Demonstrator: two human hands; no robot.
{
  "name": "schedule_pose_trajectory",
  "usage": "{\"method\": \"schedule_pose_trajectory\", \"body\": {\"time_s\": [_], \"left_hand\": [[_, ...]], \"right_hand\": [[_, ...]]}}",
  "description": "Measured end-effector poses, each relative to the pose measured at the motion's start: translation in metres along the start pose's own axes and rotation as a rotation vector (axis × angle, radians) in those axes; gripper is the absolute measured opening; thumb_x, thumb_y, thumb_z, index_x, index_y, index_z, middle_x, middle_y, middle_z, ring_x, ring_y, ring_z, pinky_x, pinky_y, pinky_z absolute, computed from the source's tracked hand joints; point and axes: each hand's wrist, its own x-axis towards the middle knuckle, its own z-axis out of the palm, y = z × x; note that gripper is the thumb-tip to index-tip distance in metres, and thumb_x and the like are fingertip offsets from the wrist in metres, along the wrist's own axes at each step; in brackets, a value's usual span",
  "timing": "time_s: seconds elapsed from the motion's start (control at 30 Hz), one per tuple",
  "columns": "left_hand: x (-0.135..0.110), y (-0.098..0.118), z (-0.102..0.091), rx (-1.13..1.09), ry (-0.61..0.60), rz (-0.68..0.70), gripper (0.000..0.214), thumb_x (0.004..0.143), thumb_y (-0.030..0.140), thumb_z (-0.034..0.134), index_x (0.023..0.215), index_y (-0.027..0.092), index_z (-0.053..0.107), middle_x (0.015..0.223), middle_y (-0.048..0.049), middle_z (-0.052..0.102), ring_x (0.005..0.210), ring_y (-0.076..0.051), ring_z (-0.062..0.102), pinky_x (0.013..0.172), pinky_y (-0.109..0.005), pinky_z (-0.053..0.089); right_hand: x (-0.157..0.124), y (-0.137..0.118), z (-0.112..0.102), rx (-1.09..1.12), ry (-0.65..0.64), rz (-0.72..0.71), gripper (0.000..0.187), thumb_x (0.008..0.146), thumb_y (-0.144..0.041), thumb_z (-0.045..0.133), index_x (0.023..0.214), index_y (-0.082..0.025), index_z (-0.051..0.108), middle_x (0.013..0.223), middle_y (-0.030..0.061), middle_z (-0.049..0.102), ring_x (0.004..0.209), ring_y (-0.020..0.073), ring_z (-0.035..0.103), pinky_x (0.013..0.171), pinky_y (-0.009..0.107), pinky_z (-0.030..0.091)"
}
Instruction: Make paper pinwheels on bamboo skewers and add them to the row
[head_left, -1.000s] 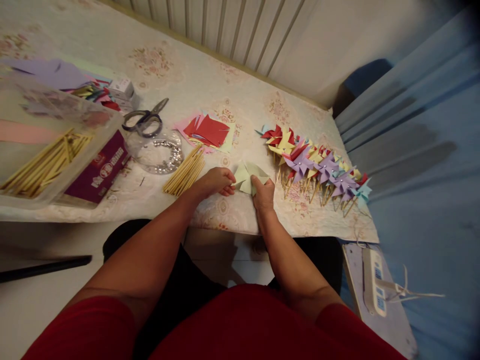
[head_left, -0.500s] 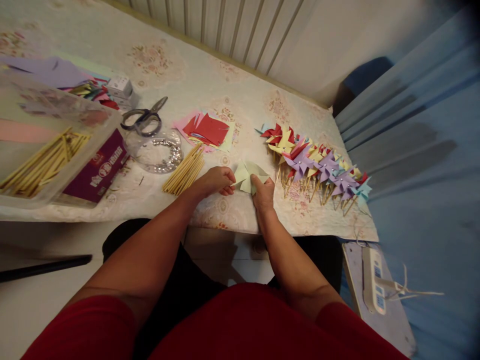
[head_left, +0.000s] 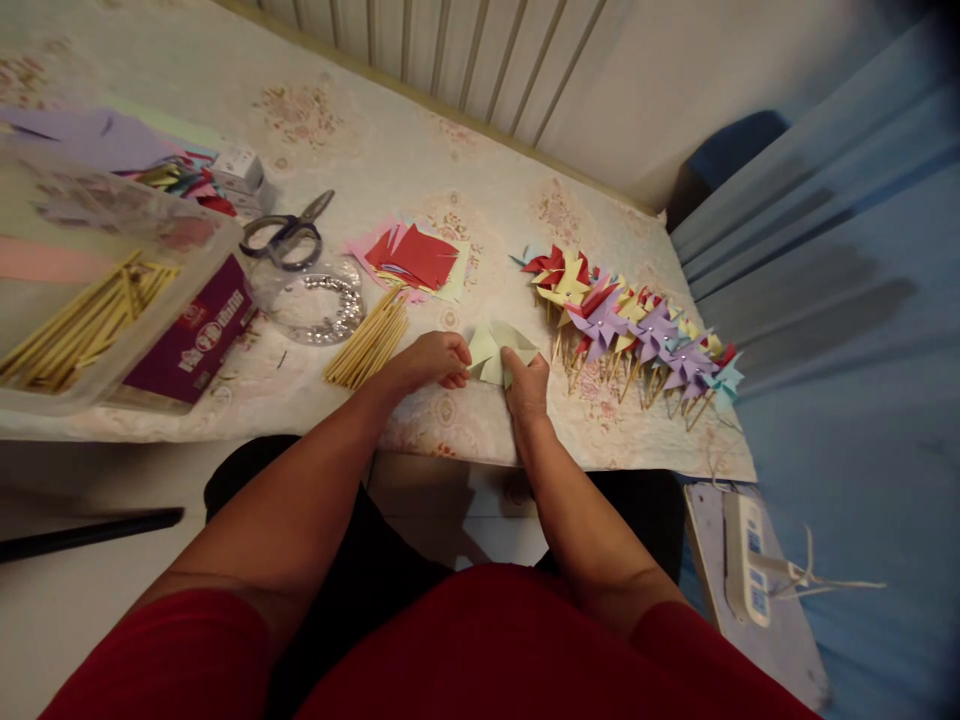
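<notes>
A pale green paper pinwheel, partly folded, is held just over the front of the table. My right hand pinches it from the right, the thumb pressed on its middle. My left hand is closed at the pinwheel's left edge, its fingertips pinching a corner of the paper. Left of my left hand lies a bundle of thin sticks. Behind it is a stack of cut paper squares, red on top. Several finished pinwheels on sticks lie in a row to the right of my right hand.
Round clear dish of shiny small pins and scissors lie left of centre. A plastic box with sticks fills the left side. A power strip sits on a low stand at right, by a blue curtain.
</notes>
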Motion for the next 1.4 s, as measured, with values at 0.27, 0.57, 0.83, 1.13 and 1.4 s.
{"method": "schedule_pose_trajectory", "body": {"time_s": [0.27,0.57,0.83,1.13,1.4], "left_hand": [[-0.0001,0.0,-0.0006,0.015,-0.007,0.009,0.012,0.074,0.009,0.064,0.083,0.015,0.058,0.061,-0.0028,0.067,0.056,-0.014,0.065,0.062,-0.026,0.053],[0.0031,-0.0023,-0.0014,0.013,0.005,-0.011,0.018,0.071,0.008,0.058,0.088,0.014,0.06,0.067,-0.0056,0.07,0.06,-0.016,0.068,0.064,-0.027,0.054],[0.0013,-0.0027,-0.001,0.039,0.018,0.041,0.011,0.075,0.014,0.065,0.083,0.014,0.058,0.063,-0.0051,0.068,0.057,-0.016,0.067,0.059,-0.025,0.052],[-0.0025,0.0014,0.0001,0.056,0.031,0.076,0.011,0.076,0.009,0.064,0.079,0.014,0.056,0.06,-0.0022,0.065,0.055,-0.014,0.065,0.059,-0.026,0.053],[-0.001,-0.0018,-0.0015,-0.072,0.009,0.061,0.021,0.072,0.004,0.063,0.087,0.016,0.053,0.067,-0.0006,0.065,0.064,-0.016,0.069,0.066,-0.029,0.056]], "right_hand": [[0.0006,0.0011,-0.0001,0.005,0.003,-0.005,0.033,0.072,-0.036,0.074,0.098,-0.016,0.068,0.089,0.0027,0.074,0.087,0.0188,0.068,0.079,0.032,0.056],[0.001,0.0012,0.0006,0.02,0.01,0.008,0.034,0.072,-0.037,0.074,0.097,-0.015,0.067,0.089,0.004,0.074,0.089,0.02,0.068,0.08,0.033,0.057],[0.001,0.0032,0.0005,0.023,0.017,0.006,0.033,0.072,-0.037,0.075,0.096,-0.015,0.068,0.093,0.004,0.074,0.086,0.0184,0.068,0.081,0.033,0.056],[0.0009,0.0012,0.0003,0.003,0.01,0.005,0.036,0.073,-0.037,0.074,0.1,-0.015,0.068,0.091,0.0044,0.074,0.089,0.0199,0.068,0.082,0.034,0.056],[0.0036,0.0099,-0.0007,0.007,0.009,-0.003,0.033,0.073,-0.04,0.074,0.095,-0.015,0.068,0.092,0.0038,0.074,0.08,0.0173,0.067,0.076,0.031,0.055]]}}
